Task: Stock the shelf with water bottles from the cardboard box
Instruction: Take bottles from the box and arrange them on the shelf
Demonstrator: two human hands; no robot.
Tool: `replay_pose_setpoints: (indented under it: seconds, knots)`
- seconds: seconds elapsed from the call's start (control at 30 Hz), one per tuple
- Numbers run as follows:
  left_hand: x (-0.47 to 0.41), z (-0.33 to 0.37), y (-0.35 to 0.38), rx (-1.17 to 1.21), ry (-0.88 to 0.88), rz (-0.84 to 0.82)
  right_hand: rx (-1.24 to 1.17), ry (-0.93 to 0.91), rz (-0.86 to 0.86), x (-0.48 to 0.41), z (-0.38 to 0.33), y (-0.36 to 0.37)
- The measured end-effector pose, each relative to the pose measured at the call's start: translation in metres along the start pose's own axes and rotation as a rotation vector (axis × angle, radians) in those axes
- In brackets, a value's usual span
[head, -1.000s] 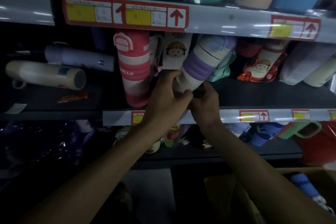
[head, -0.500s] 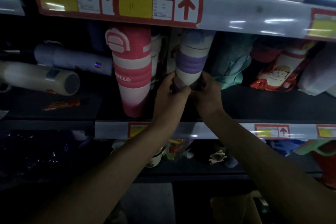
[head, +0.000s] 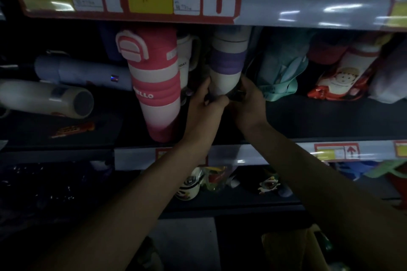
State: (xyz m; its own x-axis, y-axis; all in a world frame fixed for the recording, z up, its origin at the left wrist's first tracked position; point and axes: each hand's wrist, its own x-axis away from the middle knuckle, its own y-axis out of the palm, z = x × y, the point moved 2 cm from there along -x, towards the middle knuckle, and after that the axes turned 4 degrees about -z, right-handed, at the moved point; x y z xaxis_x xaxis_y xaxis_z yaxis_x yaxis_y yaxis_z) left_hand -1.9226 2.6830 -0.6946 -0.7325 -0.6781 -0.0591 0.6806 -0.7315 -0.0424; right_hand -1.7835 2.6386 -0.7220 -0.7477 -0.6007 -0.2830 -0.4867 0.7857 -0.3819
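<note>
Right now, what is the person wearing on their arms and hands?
Nothing visible. The left hand and right hand have no gloves, and no sleeves, watch or bracelet show up to the frame's edge. Dim light hides finer detail.

Shelf strip (head: 308, 0) shines glossy (plastic, glare-streaked); purple-banded bottle (head: 226, 65) looks matt.

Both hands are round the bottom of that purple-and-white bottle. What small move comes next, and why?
Probably set it down on the shelf and let go: the purple-and-white bottle is upright beside the pink bottle, and the left hand and right hand grip its base.
</note>
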Motion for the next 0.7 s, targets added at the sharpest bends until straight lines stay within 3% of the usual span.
replay_pose_setpoints:
  seconds: [0.2, 0.4, 0.7]
  knots:
    - [0.001, -0.001, 0.002, 0.043, -0.049, 0.032, 0.027, 0.075, -0.075, 0.005, -0.001, -0.008]
    - [0.014, -0.002, 0.004, -0.079, 0.014, -0.027, 0.105, 0.137, -0.108, 0.041, -0.006, -0.047]
    - [0.054, 0.005, 0.029, -0.446, 0.155, -0.209, 0.530, 0.025, -0.186, 0.117, -0.028, -0.131]
